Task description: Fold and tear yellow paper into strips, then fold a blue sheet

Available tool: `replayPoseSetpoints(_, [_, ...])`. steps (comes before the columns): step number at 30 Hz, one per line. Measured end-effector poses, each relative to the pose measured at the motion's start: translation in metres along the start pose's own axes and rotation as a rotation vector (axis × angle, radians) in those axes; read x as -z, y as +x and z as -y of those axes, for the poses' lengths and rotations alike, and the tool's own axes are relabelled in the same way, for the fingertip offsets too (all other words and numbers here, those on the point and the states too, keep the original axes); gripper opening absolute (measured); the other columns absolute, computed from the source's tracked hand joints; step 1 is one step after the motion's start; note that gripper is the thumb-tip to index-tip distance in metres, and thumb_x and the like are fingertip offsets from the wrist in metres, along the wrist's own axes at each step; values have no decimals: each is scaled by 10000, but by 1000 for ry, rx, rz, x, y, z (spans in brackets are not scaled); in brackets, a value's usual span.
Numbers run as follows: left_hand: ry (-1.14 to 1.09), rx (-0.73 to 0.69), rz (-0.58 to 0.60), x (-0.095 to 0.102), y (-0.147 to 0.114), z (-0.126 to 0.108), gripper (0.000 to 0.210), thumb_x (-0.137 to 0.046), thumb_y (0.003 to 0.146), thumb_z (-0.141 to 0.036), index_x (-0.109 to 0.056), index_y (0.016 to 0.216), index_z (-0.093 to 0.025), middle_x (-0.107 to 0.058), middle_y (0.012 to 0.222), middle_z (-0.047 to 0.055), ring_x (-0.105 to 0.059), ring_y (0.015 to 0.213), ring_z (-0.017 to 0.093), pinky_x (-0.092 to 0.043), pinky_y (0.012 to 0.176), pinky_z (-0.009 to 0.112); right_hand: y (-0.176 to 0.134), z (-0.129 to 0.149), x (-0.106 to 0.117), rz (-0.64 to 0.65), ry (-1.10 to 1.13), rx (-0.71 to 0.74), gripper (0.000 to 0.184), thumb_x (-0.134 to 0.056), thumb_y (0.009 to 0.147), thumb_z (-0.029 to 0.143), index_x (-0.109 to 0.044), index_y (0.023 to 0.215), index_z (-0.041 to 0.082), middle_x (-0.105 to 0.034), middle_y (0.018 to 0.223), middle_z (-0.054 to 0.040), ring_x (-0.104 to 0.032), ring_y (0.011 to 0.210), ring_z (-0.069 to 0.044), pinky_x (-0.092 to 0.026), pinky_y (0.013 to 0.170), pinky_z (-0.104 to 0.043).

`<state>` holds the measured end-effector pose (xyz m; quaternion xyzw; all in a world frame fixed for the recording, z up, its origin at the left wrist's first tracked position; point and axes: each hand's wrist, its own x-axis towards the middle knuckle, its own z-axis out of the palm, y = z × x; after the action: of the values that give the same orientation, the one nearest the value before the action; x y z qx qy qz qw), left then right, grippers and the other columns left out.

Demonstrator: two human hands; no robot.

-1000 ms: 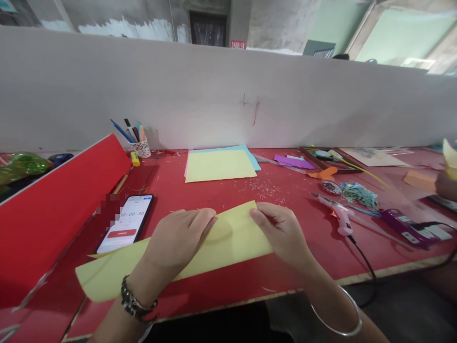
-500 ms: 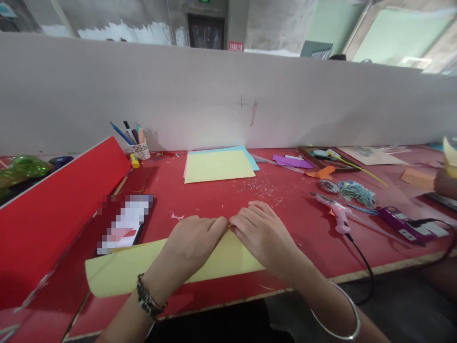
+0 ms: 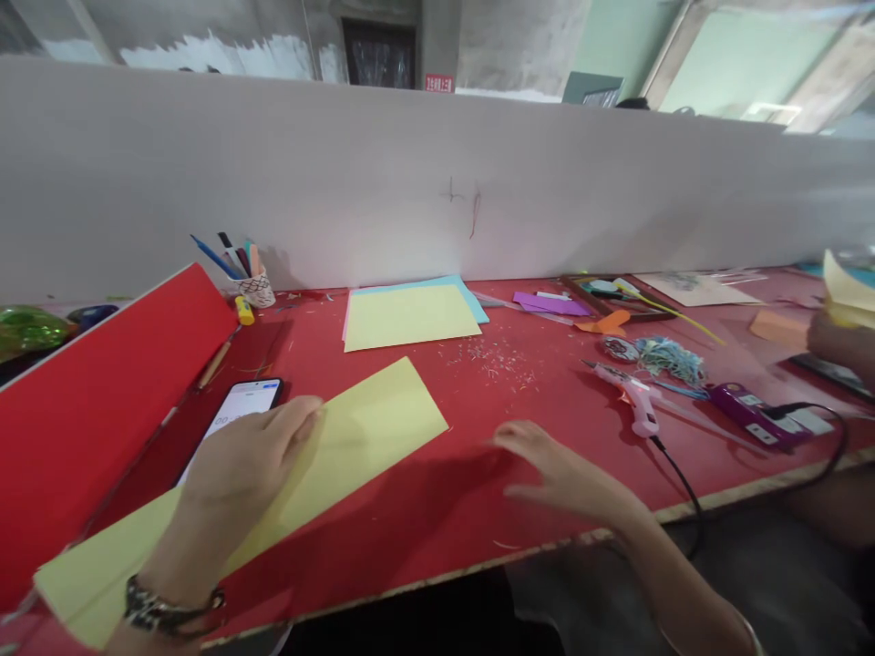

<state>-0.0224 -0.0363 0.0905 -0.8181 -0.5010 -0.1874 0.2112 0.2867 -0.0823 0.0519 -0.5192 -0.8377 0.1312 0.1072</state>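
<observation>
My left hand is closed on a folded sheet of yellow paper, which slants from the lower left up toward the middle of the table. The fingers wrap over its upper edge and are partly hidden. Apart from the paper, to its right, my right hand hovers over the red tabletop with its fingers apart and nothing in them. A phone lies partly behind my left hand. Beyond the folded sheet, a flat yellow sheet rests on a blue sheet and a pink one.
A pink glue gun, a purple power strip and blue-green yarn lie right. A pen cup and a slanted red board stand left. Another person's hand holds pale yellow paper at far right.
My hands, together at the paper's edge before, are now apart. The left has drawn the folded paper leftward and tilted it; the right has let go and moved right.
</observation>
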Motion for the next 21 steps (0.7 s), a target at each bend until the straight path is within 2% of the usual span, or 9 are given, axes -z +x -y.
replayPoseSetpoints(2, [-40,53,27,1,-5,5,405,-172,861,-312,-540,746,-185,-568,453,-13,-540,399,139,-298,361,201,-12,-3,-20,-34,33,-52,371,-572,719,258,-514,1084,234,-505,1121,-81,-464,1057,-195,-396,873,-335])
replayPoseSetpoints(5, [-107,96,56,-2,-9,3,415,-159,854,-337,-536,754,-195,-558,462,-19,-529,404,133,-307,375,204,-19,-3,-38,-163,55,-116,148,-500,769,212,-590,884,235,-518,1074,-74,-482,1023,-189,-392,867,-350])
replayPoseSetpoints(7, [-134,101,65,-5,-9,0,418,-163,853,-337,-533,729,-189,-565,461,-10,-523,398,132,-301,376,210,-17,-7,-41,-198,47,-122,139,-454,791,190,-588,762,213,-549,988,-68,-518,946,-175,-419,815,-326])
replayPoseSetpoints(10, [-148,113,84,-11,-8,-6,456,-138,855,-358,-534,706,-188,-563,458,-7,-518,401,132,-295,387,221,-13,-21,-35,-240,-76,-170,189,-405,796,162,-566,701,190,-581,826,-60,-548,811,-165,-440,736,-302])
replayPoseSetpoints(12, [-157,114,103,-13,-9,-8,492,-111,855,-376,-535,687,-191,-564,463,-5,-514,404,132,-301,402,228,-13,-32,-30,-320,-252,-283,238,-351,797,138,-575,729,179,-592,783,-72,-549,773,-181,-435,725,-324])
replayPoseSetpoints(15, [-158,77,86,-15,-11,-9,519,-103,862,-393,-540,671,-187,-572,468,1,-513,400,129,-308,407,234,-21,-37,-33,-418,-436,-408,316,-285,810,164,-580,922,170,-595,937,-104,-537,876,-213,-416,771,-355])
replayPoseSetpoints(18, [-156,45,13,-15,-12,-8,531,-105,869,-403,-549,681,-183,-588,475,5,-539,421,135,-328,413,233,-37,-23,-50,-420,-462,-466,410,-280,827,333,-482,1135,153,-535,1105,-129,-488,1017,-245,-408,807,-373])
replayPoseSetpoints(20, [-181,27,-11,-15,-12,-9,523,-111,872,-402,-555,697,-188,-613,509,6,-560,451,136,-351,429,227,-46,-9,-64,-424,-482,-520,526,-284,807,436,-458,1167,93,-495,1145,-199,-450,1065,-313,-397,798,-440])
replayPoseSetpoints(21, [-197,18,-11,-16,-12,-9,519,-112,873,-400,-555,702,-191,-621,524,4,-563,456,133,-356,431,224,-48,-3,-69,-392,-484,-526,567,-284,795,475,-451,1179,93,-473,1175,-203,-425,1096,-322,-388,816,-451])
